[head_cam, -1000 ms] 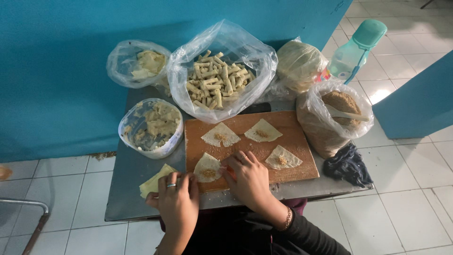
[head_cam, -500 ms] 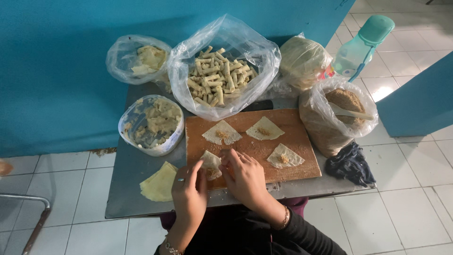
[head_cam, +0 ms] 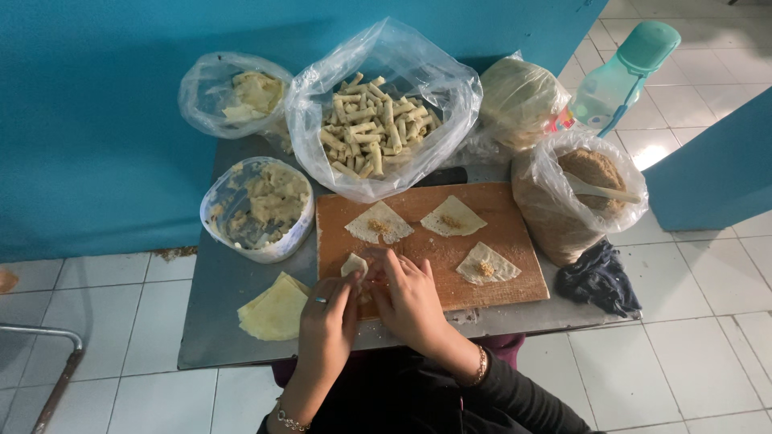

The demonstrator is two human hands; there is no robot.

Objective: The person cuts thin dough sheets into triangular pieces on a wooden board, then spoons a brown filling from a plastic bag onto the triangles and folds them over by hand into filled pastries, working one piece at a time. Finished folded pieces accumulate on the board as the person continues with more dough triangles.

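Wooden board point(head_cam: 498, 233), near the table's front edge: a half-folded wrapper point(head_cam: 355, 266) is pinched at its near left corner by the left hand point(head_cam: 328, 321) and right hand point(head_cam: 412, 299). Bare wood is left between the three filled wrappers. The wrapper's long axis cannot be told.

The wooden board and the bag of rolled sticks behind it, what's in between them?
In the head view, nothing sits between the wooden board and the bag of rolled sticks; the bag's edge reaches the board.

Teal wall point(head_cam: 96, 128), white tiled floor point(head_cam: 708, 354) (grey grout), small grey metal table point(head_cam: 217, 321)
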